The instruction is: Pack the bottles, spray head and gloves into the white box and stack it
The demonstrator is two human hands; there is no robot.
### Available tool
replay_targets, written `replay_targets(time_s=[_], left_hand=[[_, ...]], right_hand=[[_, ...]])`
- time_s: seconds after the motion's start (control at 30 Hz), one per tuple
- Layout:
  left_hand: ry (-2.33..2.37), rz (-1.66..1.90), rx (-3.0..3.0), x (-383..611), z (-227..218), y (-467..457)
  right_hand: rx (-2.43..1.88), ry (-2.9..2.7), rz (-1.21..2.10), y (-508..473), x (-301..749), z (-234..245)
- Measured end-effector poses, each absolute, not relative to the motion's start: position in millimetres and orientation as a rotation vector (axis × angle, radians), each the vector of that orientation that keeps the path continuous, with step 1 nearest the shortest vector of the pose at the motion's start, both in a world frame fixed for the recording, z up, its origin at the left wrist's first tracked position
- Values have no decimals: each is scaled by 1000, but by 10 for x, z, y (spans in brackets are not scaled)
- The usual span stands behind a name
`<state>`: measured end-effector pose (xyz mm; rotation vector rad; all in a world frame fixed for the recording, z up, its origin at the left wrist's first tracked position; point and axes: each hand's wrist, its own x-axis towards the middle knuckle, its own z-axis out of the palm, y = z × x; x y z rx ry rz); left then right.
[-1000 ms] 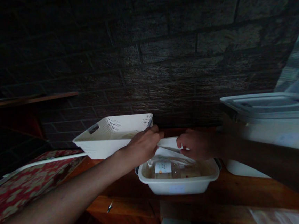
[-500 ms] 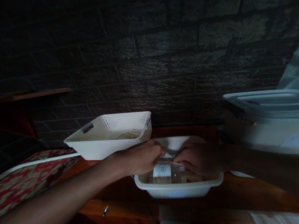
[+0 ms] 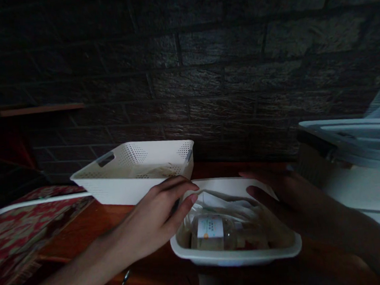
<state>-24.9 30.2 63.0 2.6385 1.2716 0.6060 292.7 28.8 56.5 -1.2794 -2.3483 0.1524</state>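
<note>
A white plastic basin (image 3: 240,257) stands on the wooden table. Inside lie a clear bottle with a white label (image 3: 210,227) and a crumpled translucent plastic bag (image 3: 228,203) behind it. My left hand (image 3: 169,206) is over the basin's left rim, thumb and fingers apart, with nothing held between them. Across from it, my right hand (image 3: 288,196) reaches over the right rim in shadow, its thumb and fingers spread. Whether either hand touches the rim I cannot tell.
A white perforated basket (image 3: 114,191) sits behind to the left with something pale inside. Grey-lidded storage boxes (image 3: 360,154) stand on the right. A pen (image 3: 125,277) lies near the front edge; a white tube (image 3: 45,200) crosses a red patterned cloth (image 3: 16,246). Behind is a brick wall (image 3: 201,84).
Both hands have let go of the plastic bag and moved apart to the basin's two sides. The bag now lies crumpled in the basin. The view has shifted slightly.
</note>
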Motion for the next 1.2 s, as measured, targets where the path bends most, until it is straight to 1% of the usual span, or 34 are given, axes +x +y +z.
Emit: replay_targets(time_s=[0.13, 0.27, 0.5, 0.7, 0.87, 1.0, 1.1, 1.2], left_hand=[[1364, 598, 2598, -253, 275, 273], [1445, 518, 2481, -234, 84, 257], [1403, 532, 2529, -336, -93, 209], [1423, 630, 2593, -397, -266, 180], [1455, 650, 2572, -340, -194, 156], [1379, 530, 2555, -296, -24, 172], [1373, 477, 2496, -255, 91, 187], [1348, 414, 2441, -198, 160, 194]], right_hand=[[-1453, -2217, 324, 322, 2844, 329], [-1551, -2123, 497, 368, 2781, 211], [-1549, -2095, 492, 309, 2778, 158], [-1577, -2147, 431, 317, 2767, 161], [-1587, -2147, 447, 325, 2759, 143], [-1615, -2111, 417, 333, 2754, 110], [-1627, -2119, 397, 359, 2828, -18], [-1591, -2176, 294, 410, 2946, -255]])
